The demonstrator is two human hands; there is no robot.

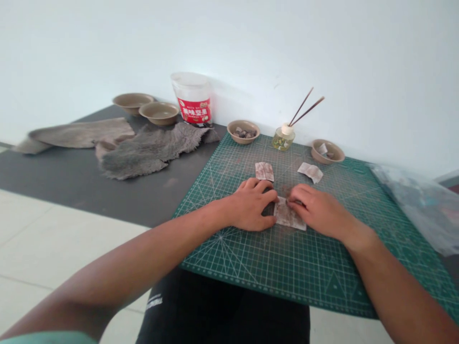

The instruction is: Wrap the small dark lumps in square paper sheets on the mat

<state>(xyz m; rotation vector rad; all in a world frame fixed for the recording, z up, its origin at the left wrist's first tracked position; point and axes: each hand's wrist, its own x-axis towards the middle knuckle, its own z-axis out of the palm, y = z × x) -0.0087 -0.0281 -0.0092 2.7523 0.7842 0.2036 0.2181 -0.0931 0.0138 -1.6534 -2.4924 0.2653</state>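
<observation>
A brown-smeared whitish rectangular piece (292, 217), paper or thin cloth, lies flat on the green cutting mat (251, 253). My left hand (254, 205) rests at its left edge, fingers curved and spread, with thumb and fingertips touching the edge. Over its upper right part, my right hand (317, 208) is closed in a pinch. Something small and dark seems to sit at those fingertips, too hidden to name. Just beyond my left hand lies a second stained piece (264, 171). Another creased whitish piece (311, 172) is beyond my right hand.
Along the wall stand a bowl of small dark lumps (244, 133), a reed diffuser (283, 137), a bowl with whitish scraps (327, 152) and a red-labelled plastic tub (193, 100). Two bowls (159, 113) and grey cloths (150, 150) are left; clear plastic (423, 205) lies right.
</observation>
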